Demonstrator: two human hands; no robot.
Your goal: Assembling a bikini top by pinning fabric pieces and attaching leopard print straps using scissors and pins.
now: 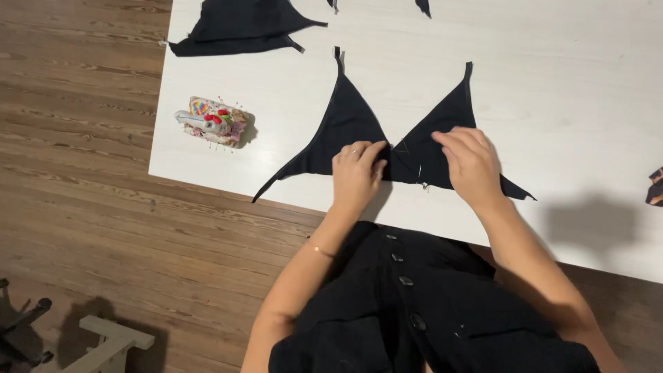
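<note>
While both hands press flat on the two black triangular fabric pieces [387, 141] near the white tabletop's [552, 83] front edge, left hand [357, 175] and right hand [472, 164] fingers lie released, grasping nothing, and the pinning at the pieces' meeting point seems underway, calling for steady alignment.

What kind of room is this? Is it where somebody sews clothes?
Probably a home sewing spot. Both hands, left hand and right hand, press black triangular fabric pieces on a white wooden table. A colourful patchwork pincushion stuck with pins sits nearby, above a brown plank floor.
</note>
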